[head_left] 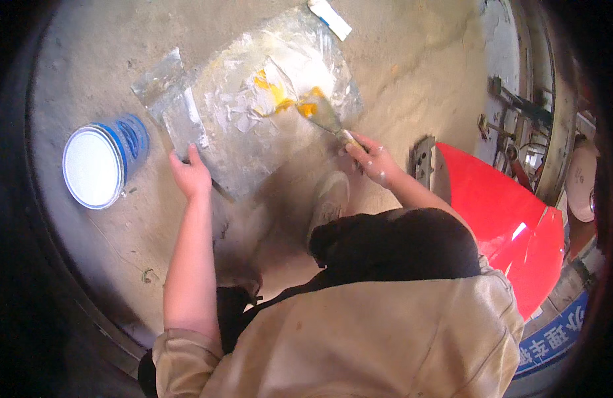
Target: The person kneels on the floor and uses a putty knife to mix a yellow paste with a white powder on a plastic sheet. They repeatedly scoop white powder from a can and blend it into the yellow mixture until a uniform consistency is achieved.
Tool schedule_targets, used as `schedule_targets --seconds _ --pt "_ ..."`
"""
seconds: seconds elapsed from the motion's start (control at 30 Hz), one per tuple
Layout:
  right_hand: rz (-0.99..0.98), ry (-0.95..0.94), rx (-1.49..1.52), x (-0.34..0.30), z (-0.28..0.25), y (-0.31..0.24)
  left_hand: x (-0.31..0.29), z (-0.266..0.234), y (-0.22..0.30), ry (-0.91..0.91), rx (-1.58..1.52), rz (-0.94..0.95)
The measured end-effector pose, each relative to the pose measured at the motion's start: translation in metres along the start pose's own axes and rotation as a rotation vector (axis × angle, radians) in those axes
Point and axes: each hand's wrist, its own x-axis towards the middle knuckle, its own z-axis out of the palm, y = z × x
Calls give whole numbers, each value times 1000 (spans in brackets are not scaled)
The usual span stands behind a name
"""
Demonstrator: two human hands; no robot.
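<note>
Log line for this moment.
left hand: holds flat scraper | right hand: holds putty knife, yellow paste on it | nearby: blue bucket

glossy red panel (495, 222) at right, blue banner (557, 337) with white characters below it, pale rounded object (580, 179) near right rim, dusty floor (419, 73), small green scrap (147, 274) lower left
</note>
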Motion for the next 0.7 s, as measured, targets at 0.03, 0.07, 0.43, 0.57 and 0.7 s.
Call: schedule_targets --seconds 0.03,0.07,0.43,0.57,0.7 --pt "299 -61 195 -2 -2 5 -2 -2 0 -6 18 7" --pt "360 -28 320 -8 -4 11 -2 -3 1 -9 34 6" --pt "298 39 512 49 -40 73 -1 0 2 16 20 14" --pt "214 -21 229 95 -76 45 1 0 0 11 83 27" --pt "83 -153 -122 143 -111 0 -2 -1 5 4 53 3"
